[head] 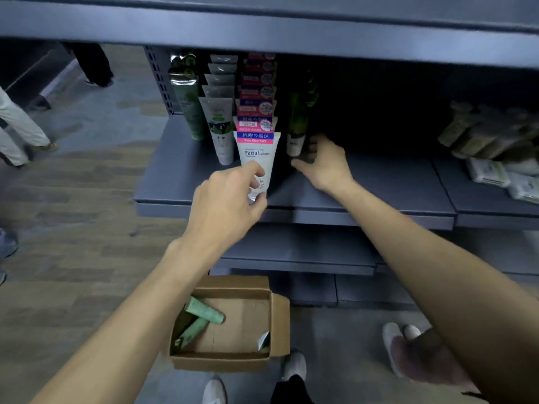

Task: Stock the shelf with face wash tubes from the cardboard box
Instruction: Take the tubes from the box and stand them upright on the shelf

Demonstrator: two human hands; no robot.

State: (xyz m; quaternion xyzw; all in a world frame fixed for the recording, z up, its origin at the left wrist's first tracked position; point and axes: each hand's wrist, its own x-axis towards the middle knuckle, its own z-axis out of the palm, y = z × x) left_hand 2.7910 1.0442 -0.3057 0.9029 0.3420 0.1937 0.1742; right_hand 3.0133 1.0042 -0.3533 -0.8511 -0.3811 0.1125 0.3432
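While left hand (230,199) pinches, tube (258,161) upright

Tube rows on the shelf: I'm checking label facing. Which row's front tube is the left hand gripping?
The left hand grips the white "Facial" tube fronting the pink-and-blue row, between the grey-white row and the dark green tube.

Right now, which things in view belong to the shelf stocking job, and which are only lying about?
Belongs to the job:
- white Facial tube, pinched by left hand
- dark green tube, touched by right hand
- rows of tubes on the shelf
- cardboard box with green tubes

Only lying about:
- pale packets at far right
- bystanders' legs
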